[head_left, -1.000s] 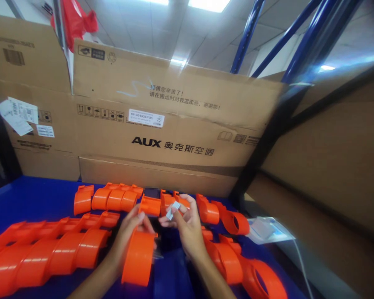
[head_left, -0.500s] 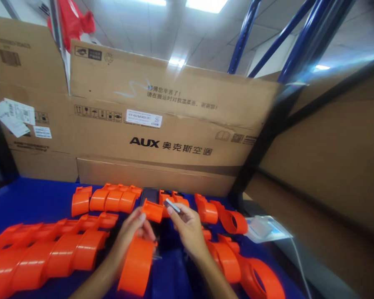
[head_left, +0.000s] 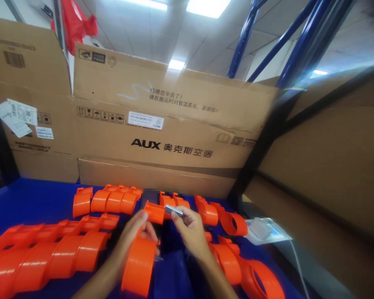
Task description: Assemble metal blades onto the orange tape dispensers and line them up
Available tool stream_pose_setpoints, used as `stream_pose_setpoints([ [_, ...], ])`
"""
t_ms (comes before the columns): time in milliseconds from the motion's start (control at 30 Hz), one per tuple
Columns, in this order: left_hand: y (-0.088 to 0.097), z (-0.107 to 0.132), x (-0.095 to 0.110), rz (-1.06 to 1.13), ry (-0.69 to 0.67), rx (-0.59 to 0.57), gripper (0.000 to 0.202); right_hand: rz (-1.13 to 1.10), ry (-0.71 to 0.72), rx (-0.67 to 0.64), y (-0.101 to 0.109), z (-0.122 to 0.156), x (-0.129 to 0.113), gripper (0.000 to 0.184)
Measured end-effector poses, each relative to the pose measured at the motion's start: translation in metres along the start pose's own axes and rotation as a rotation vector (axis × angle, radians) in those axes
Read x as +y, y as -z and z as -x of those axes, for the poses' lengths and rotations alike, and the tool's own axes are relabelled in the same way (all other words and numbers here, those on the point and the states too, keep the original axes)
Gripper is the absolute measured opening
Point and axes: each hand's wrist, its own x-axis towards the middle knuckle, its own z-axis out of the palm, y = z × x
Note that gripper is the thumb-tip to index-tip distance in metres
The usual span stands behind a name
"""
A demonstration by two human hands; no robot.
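Note:
My left hand (head_left: 134,234) is closed around an orange curved plastic housing (head_left: 139,261), with its thumb up by the part's top tab (head_left: 154,211). My right hand (head_left: 190,230) pinches a small flat grey piece (head_left: 173,211) between thumb and fingers, right beside that tab. Both hands hover over the blue table (head_left: 34,201), in the lower middle of the view.
Rows of the same orange housings lie at the left (head_left: 43,253), at the back (head_left: 115,199) and at the right (head_left: 233,259). A clear bag with a white item (head_left: 263,230) sits at the right. Tall cardboard boxes (head_left: 162,137) wall the table's far side and right side.
My right hand turned the grey piece from face-on to edge-on and brought it down to the housing's top tab. My left hand kept hold of the housing.

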Motion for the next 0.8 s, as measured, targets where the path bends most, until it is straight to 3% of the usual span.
stream_pose_setpoints([
  [233,-0.011,0.003,0.004,-0.059,-0.041,0.062,0.052,0.103,0.022,-0.045,0.005,0.003,-0.005,0.032],
  [467,-0.014,0.005,0.000,-0.106,-0.126,0.044,0.038,0.078,0.026,-0.059,-0.001,0.005,-0.004,0.028],
  [667,-0.011,0.007,0.007,-0.057,-0.101,0.177,0.041,-0.005,0.021,0.138,0.002,-0.001,-0.002,0.031],
  [800,-0.012,0.009,0.012,-0.076,-0.076,0.222,0.048,-0.017,-0.031,0.150,0.009,-0.003,-0.002,0.029],
])
